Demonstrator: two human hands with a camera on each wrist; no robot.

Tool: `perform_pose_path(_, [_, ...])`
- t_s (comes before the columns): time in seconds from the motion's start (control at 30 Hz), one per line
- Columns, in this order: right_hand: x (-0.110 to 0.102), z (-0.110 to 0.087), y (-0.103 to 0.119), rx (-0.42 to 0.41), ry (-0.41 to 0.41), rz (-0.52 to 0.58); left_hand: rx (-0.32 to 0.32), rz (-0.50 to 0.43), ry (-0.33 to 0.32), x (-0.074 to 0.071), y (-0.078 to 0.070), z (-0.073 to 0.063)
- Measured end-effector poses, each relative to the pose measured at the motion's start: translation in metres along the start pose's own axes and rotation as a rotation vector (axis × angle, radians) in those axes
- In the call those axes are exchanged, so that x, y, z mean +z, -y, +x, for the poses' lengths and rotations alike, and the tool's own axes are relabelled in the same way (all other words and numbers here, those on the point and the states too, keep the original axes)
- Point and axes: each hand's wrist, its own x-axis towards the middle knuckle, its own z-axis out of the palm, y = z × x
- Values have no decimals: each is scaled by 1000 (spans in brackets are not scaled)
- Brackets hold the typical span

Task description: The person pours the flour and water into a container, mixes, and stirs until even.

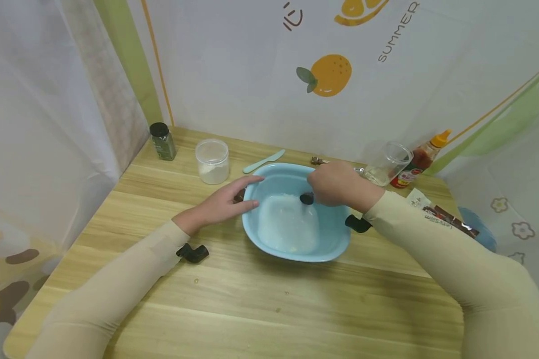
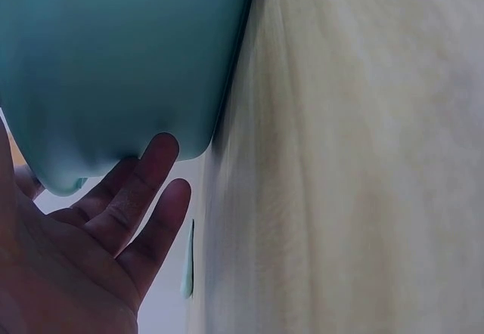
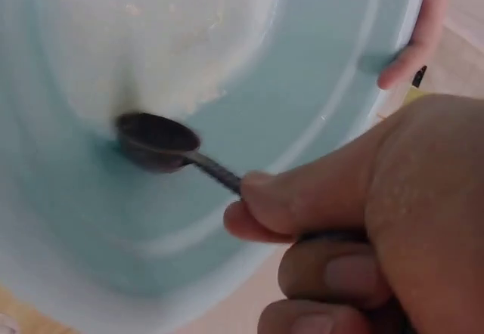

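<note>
A light blue basin (image 1: 296, 253) sits on the wooden table with a cloudy whitish layer (image 1: 287, 224) spread over its bottom. My left hand (image 1: 217, 203) holds the basin's left side, thumb and a finger over the rim. In the left wrist view the other fingers (image 2: 155, 164) lie against the outer wall. Above the right part of the basin, my right hand (image 1: 339, 184) grips the thin handle of a black measuring spoon (image 3: 157, 143). Its round bowl hangs inside the basin, at the edge of the whitish layer in the right wrist view.
Behind the basin are a dark-lidded spice jar (image 1: 162, 142), a clear jar of white powder (image 1: 212, 162) and a pale green spreader (image 1: 264, 161). A clear cup (image 1: 388, 162), a sauce bottle (image 1: 419, 159) and wrappers (image 1: 451, 219) lie rightward. Black curved pieces (image 1: 193, 253) flank the basin.
</note>
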Motion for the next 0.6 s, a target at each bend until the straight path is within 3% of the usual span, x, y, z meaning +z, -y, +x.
perform_pose_path(0.07, [1, -2, -2, 38, 6, 15, -1, -1, 1, 0, -1, 1])
perform_pose_path(0.17, [7, -1, 0, 60, -48, 94, -6, 7, -1, 0, -1, 0])
perform_pose_path(0.27, [14, 5, 8, 23, -107, 237, -9, 7, -1, -1, 0, 0])
perform_pose_path(0.37, [18, 12, 18, -56, -112, 364, -11, 1, -2, -1, 0, -1])
perform_pose_path(0.47, [20, 13, 19, -218, -55, 442, -11, -3, 2, 0, 0, -1])
perform_pose_path(0.53, [19, 11, 15, -321, 29, 467, -10, 3, 3, 0, 1, 0])
perform_pose_path(0.6, [15, 7, 7, -373, 127, 469, -7, 9, 0, 0, 1, 0])
